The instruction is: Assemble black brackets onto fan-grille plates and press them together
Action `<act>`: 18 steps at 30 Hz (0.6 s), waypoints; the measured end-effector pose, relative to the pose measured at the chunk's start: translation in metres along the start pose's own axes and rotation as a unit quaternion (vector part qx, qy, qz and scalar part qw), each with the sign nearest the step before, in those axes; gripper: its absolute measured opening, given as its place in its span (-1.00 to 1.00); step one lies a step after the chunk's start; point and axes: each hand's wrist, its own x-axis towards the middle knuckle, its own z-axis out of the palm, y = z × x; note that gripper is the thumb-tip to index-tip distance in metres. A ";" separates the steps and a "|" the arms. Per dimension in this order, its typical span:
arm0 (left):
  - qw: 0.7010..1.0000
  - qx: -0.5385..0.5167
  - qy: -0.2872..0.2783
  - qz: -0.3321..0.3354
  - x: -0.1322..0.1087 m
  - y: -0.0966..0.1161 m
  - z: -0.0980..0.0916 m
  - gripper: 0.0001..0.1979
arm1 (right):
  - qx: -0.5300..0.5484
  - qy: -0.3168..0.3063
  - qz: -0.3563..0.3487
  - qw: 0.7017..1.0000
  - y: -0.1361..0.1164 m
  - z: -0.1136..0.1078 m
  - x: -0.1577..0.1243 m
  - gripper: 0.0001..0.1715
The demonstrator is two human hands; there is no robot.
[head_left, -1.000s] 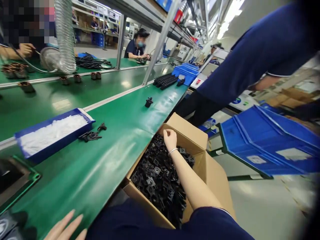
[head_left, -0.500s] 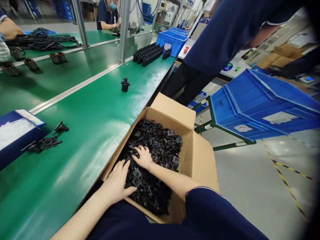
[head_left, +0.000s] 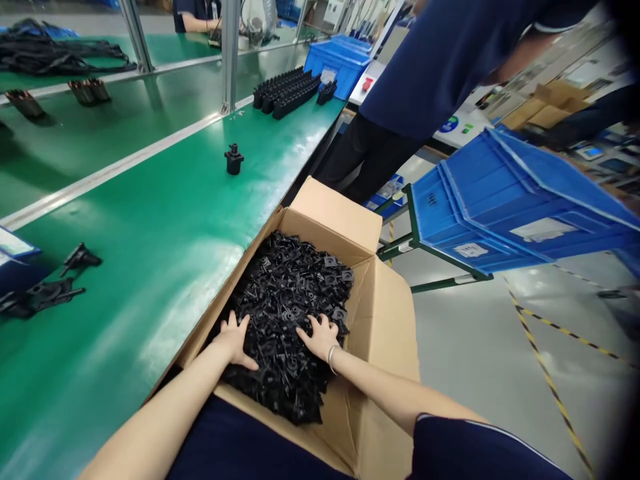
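An open cardboard box (head_left: 393, 327) holds a heap of small black plastic parts (head_left: 285, 287). Over the heap's left side, near the box wall, my left hand (head_left: 234, 343) rests with fingers spread. On the right side my right hand (head_left: 320, 335), with a bracelet at the wrist, lies on the parts, fingers apart and bent down. Neither hand shows a part gripped in it. To the left, on the green table (head_left: 165, 233), stands a single upright black part (head_left: 233, 160). Some loose black parts (head_left: 43, 293) lie at the table's left.
Rows of black parts (head_left: 287, 93) stand near a blue bin (head_left: 337, 67) at the table's far end. Large blue crates (head_left: 500, 207) rest on a green frame at right. A person (head_left: 425, 80) in dark blue stands close beyond the box. A metal post (head_left: 230, 60) rises from the table.
My right hand has moved right across the heap, away from my left hand. My left hand has come off the box's near edge onto the parts. The view has shifted slightly.
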 end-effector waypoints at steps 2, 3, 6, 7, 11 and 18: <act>1.000 -0.014 -0.007 0.011 0.002 -0.002 0.002 0.58 | 0.001 -0.017 0.001 1.000 -0.001 0.012 -0.006 -0.27; 1.000 -0.020 -0.012 0.018 0.001 -0.002 0.003 0.58 | 0.004 -0.029 -0.005 1.000 -0.003 0.018 -0.012 -0.28; 0.998 -0.037 -0.025 0.040 -0.002 -0.001 0.007 0.58 | 0.027 -0.080 -0.018 0.996 -0.010 0.025 -0.029 -0.34; 0.998 -0.042 -0.029 0.047 -0.004 -0.001 0.008 0.58 | 0.037 -0.099 -0.017 0.994 -0.010 0.024 -0.033 -0.35; 0.993 -0.069 -0.054 0.082 -0.008 -0.002 0.014 0.53 | 0.090 -0.160 0.015 0.983 -0.002 0.010 -0.028 -0.40; 0.986 -0.088 -0.087 0.109 -0.005 -0.001 0.019 0.60 | 0.211 -0.192 0.117 0.951 0.003 0.006 -0.012 -0.45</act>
